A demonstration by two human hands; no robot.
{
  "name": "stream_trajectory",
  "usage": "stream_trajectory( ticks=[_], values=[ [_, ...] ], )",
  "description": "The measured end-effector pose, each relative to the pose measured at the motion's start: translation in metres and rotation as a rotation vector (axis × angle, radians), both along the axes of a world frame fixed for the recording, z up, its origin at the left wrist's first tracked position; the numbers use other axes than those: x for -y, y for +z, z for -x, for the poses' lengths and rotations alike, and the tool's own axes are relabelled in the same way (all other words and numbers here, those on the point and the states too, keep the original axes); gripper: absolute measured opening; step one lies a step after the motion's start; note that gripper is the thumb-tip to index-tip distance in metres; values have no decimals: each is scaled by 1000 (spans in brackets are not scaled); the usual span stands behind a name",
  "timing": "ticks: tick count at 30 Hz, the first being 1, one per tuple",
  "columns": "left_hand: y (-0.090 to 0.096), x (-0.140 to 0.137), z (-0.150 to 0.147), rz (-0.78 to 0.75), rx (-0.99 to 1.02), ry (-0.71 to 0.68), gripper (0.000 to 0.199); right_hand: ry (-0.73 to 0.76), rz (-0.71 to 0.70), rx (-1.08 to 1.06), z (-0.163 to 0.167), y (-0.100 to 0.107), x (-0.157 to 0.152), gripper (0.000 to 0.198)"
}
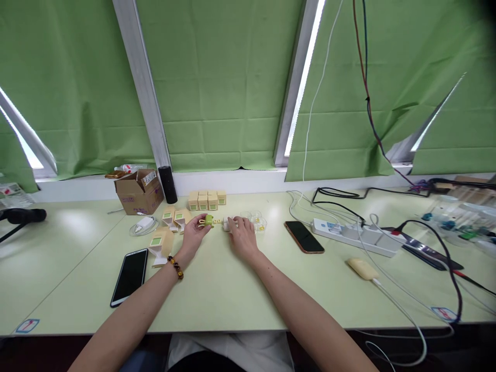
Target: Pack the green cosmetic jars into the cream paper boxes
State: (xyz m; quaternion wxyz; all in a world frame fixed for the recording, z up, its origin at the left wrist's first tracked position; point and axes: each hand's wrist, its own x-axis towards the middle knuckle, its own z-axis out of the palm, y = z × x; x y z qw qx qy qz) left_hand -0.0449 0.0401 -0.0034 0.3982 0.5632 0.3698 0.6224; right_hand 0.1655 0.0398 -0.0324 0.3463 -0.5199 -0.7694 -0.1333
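My left hand is closed, pinching a small green block-like piece with a pale yellow loop on its left side. A short yellow chain-like strip runs from that piece toward my right hand. The fingers of my right hand are closed on a small whitish piece, partly covered by them. Just beyond those fingers lies a clear plastic container with small yellow bits in it. Left of my left hand stand opened cream cartons with green windows, and another opened carton is nearer me.
Several closed cream boxes stand at the back. A cardboard box and black cylinder are back left. Phones lie left and right. A power strip, a mouse-shaped object and cables occupy the right.
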Motion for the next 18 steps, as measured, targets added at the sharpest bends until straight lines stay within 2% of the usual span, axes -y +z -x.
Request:
stream_trajectory(
  ticks=[8, 12, 15, 18],
  values=[
    [0, 1, -2, 1, -4, 1, 58, 38, -7, 91, 0, 0, -2, 28],
    [2, 2, -2, 0, 4, -5, 56, 53, 23, 91, 3, -1, -6, 26],
    [3, 2, -2, 0, 4, -3, 57, 103, -14, 7, 4, -1, -7, 35],
    [5, 3, -2, -9, 2, 1, 57, 225, -108, -205, 4, 6, -2, 41]
  ],
)
